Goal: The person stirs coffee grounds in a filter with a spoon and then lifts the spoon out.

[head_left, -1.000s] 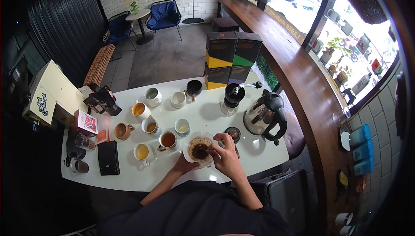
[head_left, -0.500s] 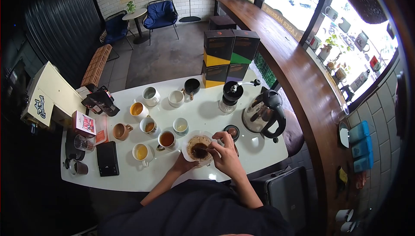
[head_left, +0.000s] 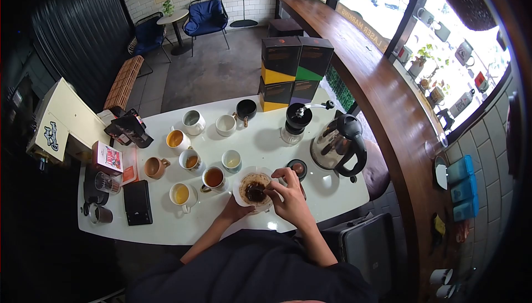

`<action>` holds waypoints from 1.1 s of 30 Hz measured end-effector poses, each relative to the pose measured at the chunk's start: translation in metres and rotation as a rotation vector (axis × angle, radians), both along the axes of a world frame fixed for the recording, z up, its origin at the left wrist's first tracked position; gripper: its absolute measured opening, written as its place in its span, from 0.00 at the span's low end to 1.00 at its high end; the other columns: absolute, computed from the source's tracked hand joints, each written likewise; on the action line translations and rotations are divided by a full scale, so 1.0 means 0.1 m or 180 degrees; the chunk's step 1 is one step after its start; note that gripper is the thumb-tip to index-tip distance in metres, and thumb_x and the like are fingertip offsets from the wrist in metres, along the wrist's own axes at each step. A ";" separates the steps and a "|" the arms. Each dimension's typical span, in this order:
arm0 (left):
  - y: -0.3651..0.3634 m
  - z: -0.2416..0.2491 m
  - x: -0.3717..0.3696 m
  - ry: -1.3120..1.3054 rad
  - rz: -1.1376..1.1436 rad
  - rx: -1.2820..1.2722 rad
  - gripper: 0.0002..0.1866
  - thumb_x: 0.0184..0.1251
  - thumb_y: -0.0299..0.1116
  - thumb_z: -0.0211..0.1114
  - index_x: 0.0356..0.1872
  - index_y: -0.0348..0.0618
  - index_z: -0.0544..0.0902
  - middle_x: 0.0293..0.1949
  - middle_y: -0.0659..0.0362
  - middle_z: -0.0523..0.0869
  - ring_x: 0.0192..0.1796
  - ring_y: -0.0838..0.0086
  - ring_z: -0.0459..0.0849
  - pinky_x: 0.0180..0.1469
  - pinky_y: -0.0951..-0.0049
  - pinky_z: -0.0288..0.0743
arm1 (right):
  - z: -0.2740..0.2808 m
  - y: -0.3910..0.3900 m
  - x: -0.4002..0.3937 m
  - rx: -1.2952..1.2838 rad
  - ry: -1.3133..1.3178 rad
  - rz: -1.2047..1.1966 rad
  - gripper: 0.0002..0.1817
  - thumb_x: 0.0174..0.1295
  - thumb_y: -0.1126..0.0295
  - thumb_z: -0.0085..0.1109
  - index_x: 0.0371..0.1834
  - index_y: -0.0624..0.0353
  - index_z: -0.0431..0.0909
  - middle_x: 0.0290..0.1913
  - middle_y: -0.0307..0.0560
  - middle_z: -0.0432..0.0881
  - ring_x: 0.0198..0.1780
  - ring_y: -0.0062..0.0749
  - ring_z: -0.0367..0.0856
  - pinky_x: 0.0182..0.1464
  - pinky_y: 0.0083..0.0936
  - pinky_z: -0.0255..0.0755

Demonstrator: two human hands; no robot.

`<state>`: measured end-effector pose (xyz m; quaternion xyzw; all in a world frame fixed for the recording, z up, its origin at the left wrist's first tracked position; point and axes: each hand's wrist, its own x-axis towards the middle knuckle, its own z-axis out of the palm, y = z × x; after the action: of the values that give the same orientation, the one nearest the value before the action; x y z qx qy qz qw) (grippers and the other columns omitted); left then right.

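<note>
White filter, dark inside: cupping near-left side with left hand, pinching over right side with right hand, on what unclear.

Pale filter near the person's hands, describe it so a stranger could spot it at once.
Find the white table, then go to its near side, where the person's left hand and right hand are close together. The pale filter is between them, just right of the mugs in the picture. Unlike those mugs, it has a broad, thin rim and dark grounds inside.
</note>
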<state>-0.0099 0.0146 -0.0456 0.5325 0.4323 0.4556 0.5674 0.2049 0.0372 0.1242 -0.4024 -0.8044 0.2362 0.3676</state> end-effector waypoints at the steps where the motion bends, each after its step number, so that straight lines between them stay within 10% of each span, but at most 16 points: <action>1: 0.00 0.01 0.00 0.0006 -0.0027 0.0003 0.44 0.59 0.38 0.84 0.76 0.46 0.71 0.72 0.58 0.79 0.72 0.67 0.79 0.74 0.63 0.75 | 0.01 0.00 0.00 -0.0008 0.0011 -0.0060 0.08 0.59 0.77 0.71 0.40 0.59 0.84 0.57 0.50 0.75 0.61 0.53 0.75 0.63 0.46 0.71; 33: 0.01 0.13 0.03 0.0067 -0.0006 0.0078 0.41 0.62 0.35 0.83 0.75 0.45 0.72 0.70 0.57 0.81 0.71 0.67 0.80 0.74 0.62 0.75 | 0.05 -0.02 0.04 -0.0033 -0.0001 -0.0094 0.07 0.60 0.77 0.70 0.42 0.59 0.86 0.58 0.52 0.74 0.62 0.54 0.74 0.63 0.45 0.72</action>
<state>-0.0072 0.0152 -0.0327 0.5446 0.4321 0.4547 0.5567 0.2088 0.0355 0.1287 -0.4162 -0.7972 0.2348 0.3689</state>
